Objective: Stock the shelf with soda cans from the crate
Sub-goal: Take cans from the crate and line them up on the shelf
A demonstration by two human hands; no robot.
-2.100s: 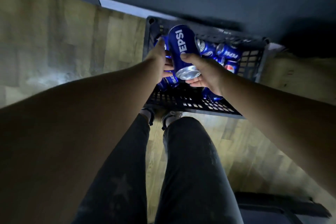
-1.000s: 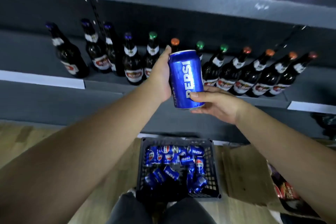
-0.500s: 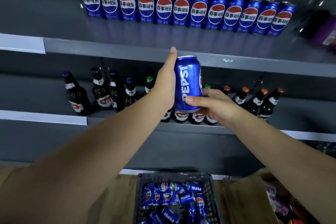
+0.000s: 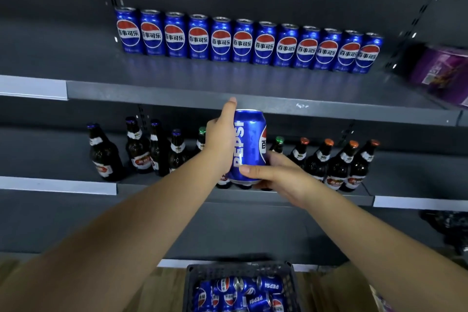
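- The Pepsi can (image 4: 249,145) is upright in the air, just below the front edge of the upper shelf (image 4: 177,95), in front of the beer bottles (image 4: 339,167).
- The left hand (image 4: 222,139) wraps its side; its grip is closed on the can, likely steering it.
- The right hand (image 4: 276,176) cups the base, thumb across the front, probably bearing the weight.
- The row of cans (image 4: 249,42) stands along the shelf's back edge, logos forward; the bare front strip looks like the target.
- More cans lie loose in the crate (image 4: 192,276) below.
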